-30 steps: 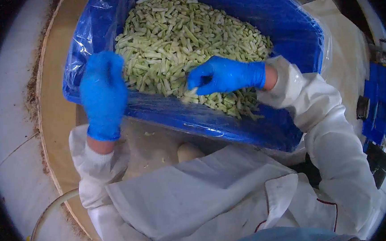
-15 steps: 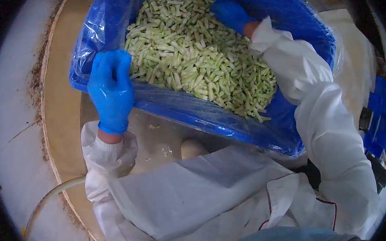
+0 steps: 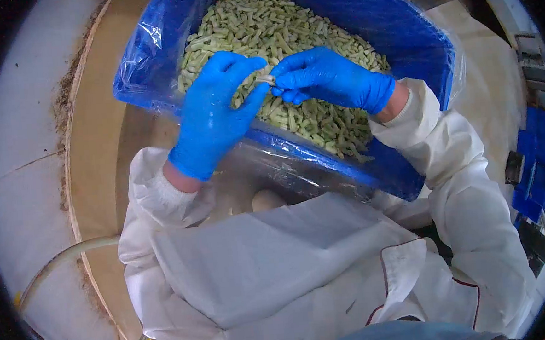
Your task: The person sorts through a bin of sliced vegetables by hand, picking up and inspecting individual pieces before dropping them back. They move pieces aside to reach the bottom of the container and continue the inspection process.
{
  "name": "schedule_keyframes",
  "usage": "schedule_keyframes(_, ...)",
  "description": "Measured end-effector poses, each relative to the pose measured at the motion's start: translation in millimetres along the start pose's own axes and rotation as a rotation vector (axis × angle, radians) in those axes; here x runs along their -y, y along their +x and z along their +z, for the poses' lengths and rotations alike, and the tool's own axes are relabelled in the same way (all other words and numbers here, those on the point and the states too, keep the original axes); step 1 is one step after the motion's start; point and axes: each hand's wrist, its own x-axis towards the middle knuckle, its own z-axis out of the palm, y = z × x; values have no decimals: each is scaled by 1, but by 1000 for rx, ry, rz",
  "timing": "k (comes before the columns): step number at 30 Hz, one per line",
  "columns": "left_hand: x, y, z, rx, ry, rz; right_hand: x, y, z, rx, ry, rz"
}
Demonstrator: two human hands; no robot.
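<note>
My right hand (image 3: 336,80), in a blue glove, pinches a small pale piece of cut vegetable (image 3: 266,80) between thumb and fingertips. Facing it, my left hand (image 3: 215,114), also gloved in blue, has its thumb and forefinger spread apart around the free end of that piece; I see no grip on it. Both hands are above a heap of chopped pale green vegetable sticks (image 3: 329,125). The heap fills much of a blue crate (image 3: 395,25) lined with clear plastic film (image 3: 149,36). My hands hide part of the near side of the heap.
The crate rests on a metal surface (image 3: 150,131) in front of my white apron (image 3: 273,265). A hose (image 3: 69,250) runs along the left over a pale floor (image 3: 21,149). Blue objects (image 3: 537,164) stand at the far right.
My right hand has come from the far side of the heap towards the middle, now with a piece in its fingers. My left hand has left the crate's left edge and moved right to meet it.
</note>
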Motion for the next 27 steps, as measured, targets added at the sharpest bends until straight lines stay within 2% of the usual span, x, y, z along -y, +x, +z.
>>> schedule_keyframes(6,-13,-14,5,6,-171,-226,-5,-5,19,-12,-50,-92)
schedule_keyframes(9,-15,-16,7,11,-41,-120,-9,-6,19,30,-25,-79)
schedule_keyframes(12,-20,-20,5,140,99,-56,-13,-9,22,30,-37,-17)
schedule_keyframes(15,-22,-24,5,209,142,-29,-13,-15,24,39,-106,26)
schedule_keyframes(18,-23,-25,5,197,118,-30,-11,-16,24,72,-130,15)
schedule_keyframes(21,-21,-30,5,149,-230,-334,-1,-20,29,94,-197,-36)
schedule_keyframes(24,-16,-19,-19,-63,-509,-506,6,-20,22,134,-280,-111)
schedule_keyframes(26,-6,-17,-53,-102,-665,-670,-7,-8,-1,125,-367,-134)
schedule_keyframes(27,3,-23,-70,5,-551,-676,-15,0,-14,122,-411,-146)
